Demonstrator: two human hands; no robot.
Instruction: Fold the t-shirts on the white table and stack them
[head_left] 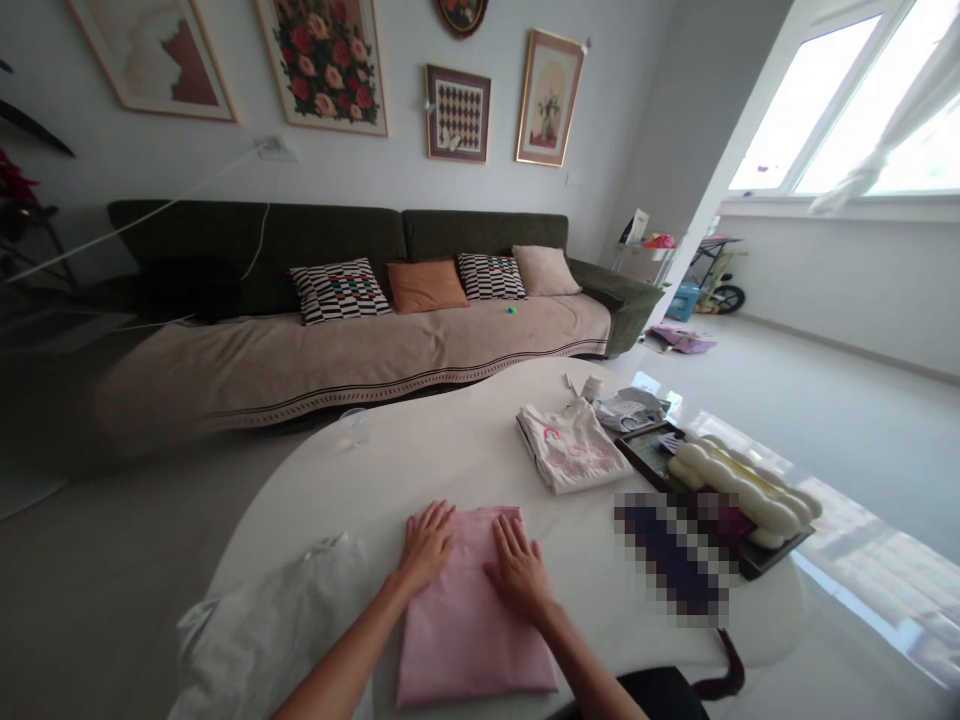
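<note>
A pink folded cloth lies flat on the white table, close to me. My left hand rests on its upper left edge with the fingers stretched out. On the upper right part of the cloth, my right hand lies flat, fingers slightly spread. Neither hand grips anything. Left of the cloth is a rumpled white cloth that hangs over the table's near edge. Beyond my right hand sits a folded white T-shirt with a pink print.
A dark tray with a cream puffy item stands at the right. A crumpled plastic bag is behind it. At the far left edge stands a clear cup. A sofa with cushions runs behind the table.
</note>
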